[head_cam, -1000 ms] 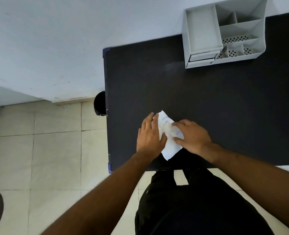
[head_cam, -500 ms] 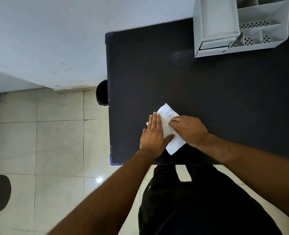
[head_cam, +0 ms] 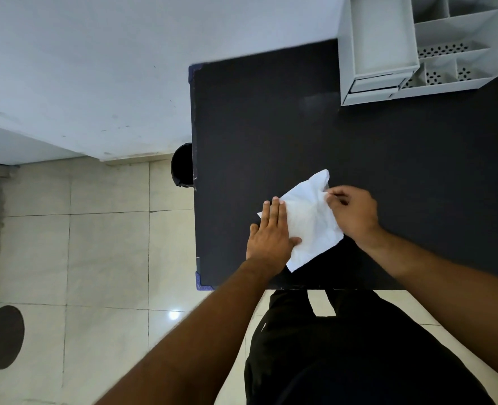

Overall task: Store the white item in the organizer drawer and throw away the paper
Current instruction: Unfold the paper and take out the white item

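Note:
A crumpled white paper point(head_cam: 312, 220) lies near the front edge of the black table point(head_cam: 271, 127). My left hand point(head_cam: 271, 232) rests flat on the paper's left side, fingers together. My right hand point(head_cam: 353, 213) pinches the paper's right edge, which is lifted. Any white item inside the paper is hidden. A grey organizer point(head_cam: 417, 48) stands at the far right of the table; its small drawer point(head_cam: 373, 83) sits low on the front left and looks shut.
A black bin point(head_cam: 182, 165) stands on the tiled floor beside the table's left edge. A dark round mark point(head_cam: 3, 336) lies on the floor at the lower left. The white wall runs behind the table.
The paper has been spread wider and its printed side no longer shows. My right hand moved right to the paper's edge. The view has shifted nearer the table.

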`<action>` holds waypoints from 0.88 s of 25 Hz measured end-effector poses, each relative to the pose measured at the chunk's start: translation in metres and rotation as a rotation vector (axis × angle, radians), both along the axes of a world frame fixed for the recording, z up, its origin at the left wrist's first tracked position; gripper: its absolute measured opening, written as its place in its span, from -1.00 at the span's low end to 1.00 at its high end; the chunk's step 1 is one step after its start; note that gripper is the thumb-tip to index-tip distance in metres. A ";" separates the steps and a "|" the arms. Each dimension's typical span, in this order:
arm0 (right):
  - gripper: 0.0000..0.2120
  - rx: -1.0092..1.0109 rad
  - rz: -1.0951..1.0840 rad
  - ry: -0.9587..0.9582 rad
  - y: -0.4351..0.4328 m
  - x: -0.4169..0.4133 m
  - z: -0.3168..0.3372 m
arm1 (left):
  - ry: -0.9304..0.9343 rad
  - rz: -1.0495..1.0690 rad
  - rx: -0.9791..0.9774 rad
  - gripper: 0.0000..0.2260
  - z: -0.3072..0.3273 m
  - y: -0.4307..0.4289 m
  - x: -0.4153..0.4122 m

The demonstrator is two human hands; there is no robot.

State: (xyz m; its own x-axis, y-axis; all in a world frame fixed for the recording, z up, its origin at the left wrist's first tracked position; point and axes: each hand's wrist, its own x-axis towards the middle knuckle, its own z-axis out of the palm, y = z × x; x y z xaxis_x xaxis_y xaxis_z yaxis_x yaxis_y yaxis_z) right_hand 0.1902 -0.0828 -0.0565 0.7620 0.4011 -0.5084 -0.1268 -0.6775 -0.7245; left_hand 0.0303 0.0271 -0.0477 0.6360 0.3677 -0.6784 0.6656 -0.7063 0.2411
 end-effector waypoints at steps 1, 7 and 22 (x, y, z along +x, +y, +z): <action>-0.93 0.046 -0.115 0.121 -0.001 0.004 0.001 | -0.006 -0.008 -0.004 -0.22 0.001 0.004 0.001; -0.94 0.163 -0.307 0.583 -0.018 0.009 0.015 | -0.081 -0.058 0.044 -0.26 0.020 0.021 0.018; -0.74 0.308 -0.208 0.863 -0.043 0.004 0.038 | -0.309 0.589 -0.249 -0.71 0.038 -0.029 0.061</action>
